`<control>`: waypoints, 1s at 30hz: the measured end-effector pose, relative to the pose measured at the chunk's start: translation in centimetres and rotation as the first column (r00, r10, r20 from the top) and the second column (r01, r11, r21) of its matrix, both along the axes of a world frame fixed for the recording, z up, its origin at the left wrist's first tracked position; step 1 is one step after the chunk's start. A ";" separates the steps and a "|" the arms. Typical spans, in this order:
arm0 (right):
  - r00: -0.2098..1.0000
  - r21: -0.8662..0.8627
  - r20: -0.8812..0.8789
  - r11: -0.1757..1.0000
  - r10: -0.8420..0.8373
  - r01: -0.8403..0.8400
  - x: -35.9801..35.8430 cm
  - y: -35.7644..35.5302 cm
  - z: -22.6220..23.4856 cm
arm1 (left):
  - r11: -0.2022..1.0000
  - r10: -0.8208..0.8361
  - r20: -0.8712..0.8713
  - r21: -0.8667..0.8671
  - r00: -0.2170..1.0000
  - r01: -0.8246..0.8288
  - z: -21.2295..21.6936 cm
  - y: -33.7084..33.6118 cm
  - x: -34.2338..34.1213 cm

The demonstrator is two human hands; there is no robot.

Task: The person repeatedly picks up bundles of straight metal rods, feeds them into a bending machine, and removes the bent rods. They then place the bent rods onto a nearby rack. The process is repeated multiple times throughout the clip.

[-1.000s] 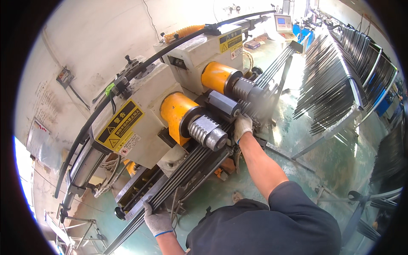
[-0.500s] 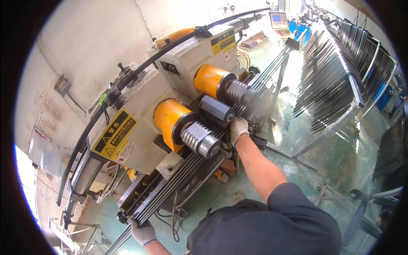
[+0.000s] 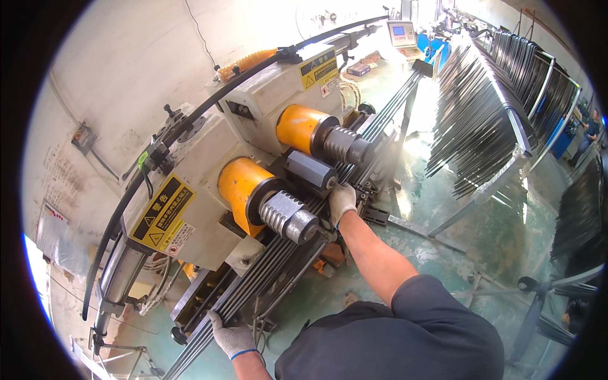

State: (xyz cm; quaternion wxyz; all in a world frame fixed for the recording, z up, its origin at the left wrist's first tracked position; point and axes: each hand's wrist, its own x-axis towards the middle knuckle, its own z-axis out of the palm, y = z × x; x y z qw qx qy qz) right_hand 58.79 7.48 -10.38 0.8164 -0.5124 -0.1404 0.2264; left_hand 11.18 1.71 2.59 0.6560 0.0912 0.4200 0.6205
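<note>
A bundle of long dark metal rods (image 3: 252, 282) runs slantwise through a pale machine (image 3: 190, 183). My left hand (image 3: 234, 337), in a light work glove with a blue cuff, grips the rods' near edge toward the lower left; its thumb side shows and the other fingers are partly hidden. Farther along, my gloved right hand (image 3: 342, 201) is closed at the same rods, just below a dark hexagonal block (image 3: 310, 170). Its fingertips are hidden. Two ribbed steel rollers (image 3: 289, 217) on orange housings (image 3: 244, 187) stick out over the rods, one either side of the block.
Racks hung with many dark rods (image 3: 472, 120) stand at the right. A control box with a small screen (image 3: 400, 33) is at the far end. A black hose (image 3: 221, 92) arcs over the machine. Another person (image 3: 590, 136) stands at the far right edge.
My left hand has slid up along the rods, toward the machine. The right hand stays by the hexagonal block. The whole view has shifted slightly, and a person now shows at far right.
</note>
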 end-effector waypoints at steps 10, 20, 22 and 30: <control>0.992 -0.154 -0.087 0.985 -0.092 0.078 0.1 -2.3 4.6 | 0.978 -0.026 0.075 0.211 0.997 0.010 -3.4 1.0 -8.9; 0.764 -0.637 0.539 0.765 0.354 0.095 0.8 -2.7 2.5 | 0.970 0.224 0.008 0.089 0.974 -0.224 -1.7 0.3 -10.3; 0.950 -0.141 -0.046 0.939 0.309 -0.312 2.1 -2.6 3.3 | 0.955 0.291 0.120 0.021 0.949 -0.295 -2.1 0.4 -10.0; 0.842 0.122 -0.447 0.954 0.301 -0.276 -0.5 -6.0 7.4 | 0.998 0.049 0.110 -0.052 0.993 -0.044 0.0 -1.4 -5.6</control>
